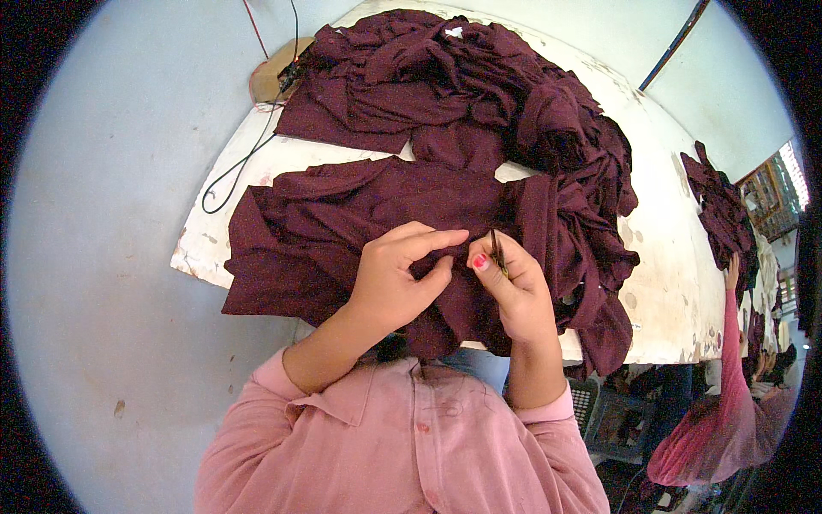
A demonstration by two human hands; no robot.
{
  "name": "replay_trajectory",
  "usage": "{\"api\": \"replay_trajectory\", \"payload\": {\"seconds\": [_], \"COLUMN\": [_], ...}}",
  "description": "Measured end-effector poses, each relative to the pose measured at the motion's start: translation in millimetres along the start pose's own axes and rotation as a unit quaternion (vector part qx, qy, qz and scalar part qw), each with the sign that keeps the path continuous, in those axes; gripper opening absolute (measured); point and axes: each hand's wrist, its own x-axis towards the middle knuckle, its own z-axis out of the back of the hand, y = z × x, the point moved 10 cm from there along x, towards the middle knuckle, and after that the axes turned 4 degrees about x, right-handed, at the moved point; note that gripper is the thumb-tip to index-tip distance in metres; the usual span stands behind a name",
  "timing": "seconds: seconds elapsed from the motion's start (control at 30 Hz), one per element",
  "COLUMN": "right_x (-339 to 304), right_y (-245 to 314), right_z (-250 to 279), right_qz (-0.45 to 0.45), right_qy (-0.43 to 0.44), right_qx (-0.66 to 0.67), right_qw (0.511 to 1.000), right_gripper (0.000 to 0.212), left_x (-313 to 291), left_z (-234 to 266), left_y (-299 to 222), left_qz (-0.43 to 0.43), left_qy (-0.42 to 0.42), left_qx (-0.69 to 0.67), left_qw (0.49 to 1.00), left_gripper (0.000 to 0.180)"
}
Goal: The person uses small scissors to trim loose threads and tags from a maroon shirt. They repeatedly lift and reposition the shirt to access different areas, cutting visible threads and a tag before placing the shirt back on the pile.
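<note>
A dark maroon garment lies spread in folds on the table in front of me, its near edge hanging over the table's front. My left hand is over its middle, with index finger and thumb stretched towards my right hand and a gap between their tips. Whether a thread runs between the hands is too small to tell. In my right hand is a small pair of dark thread snips, blades pointing away from me. The fingers of this hand are curled around the snips, close to the cloth.
A large heap of maroon garments covers the far side of the white, stained table. At the far left, a black cable loops beside a brown object. To the right, a person in a pink sleeve reaches towards more maroon cloth.
</note>
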Motion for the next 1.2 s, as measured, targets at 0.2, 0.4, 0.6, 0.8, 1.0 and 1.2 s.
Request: {"api": "replay_trajectory", "payload": {"seconds": [0.2, 0.4, 0.6, 0.8, 1.0, 1.2], "right_x": [4, -2, -42, -47, -41, -40], "right_y": [10, 47, 16, -27, -37, -37], "right_z": [5, -6, -41, -47, -40, -38], "right_qz": [0.032, 0.14, -0.146, -0.264, -0.277, -0.27], "right_qy": [-0.053, -0.045, 0.159, 0.088, 0.084, 0.092], "right_qx": [-0.053, -0.175, 0.406, 0.465, 0.441, 0.454], "right_qw": [0.997, 0.974, 0.888, 0.841, 0.849, 0.844], "right_gripper": [0.008, 0.021, 0.046, 0.05, 0.045, 0.042], "left_x": [2, 2, -5, -10, -18, -19], "left_z": [-3, -5, -4, -12, -23, -22], "left_y": [-7, 6, 29, 32, 36, 30], "left_qz": [-0.039, -0.014, 0.105, 0.122, 0.167, 0.136], "left_qy": [0.013, 0.021, 0.019, 0.028, 0.071, 0.085], "left_qx": [0.021, -0.049, -0.144, -0.22, -0.334, -0.301], "left_qw": [0.999, 0.998, 0.984, 0.968, 0.925, 0.94], "left_gripper": [0.023, 0.016, 0.01, 0.007, 0.007, 0.004]}}
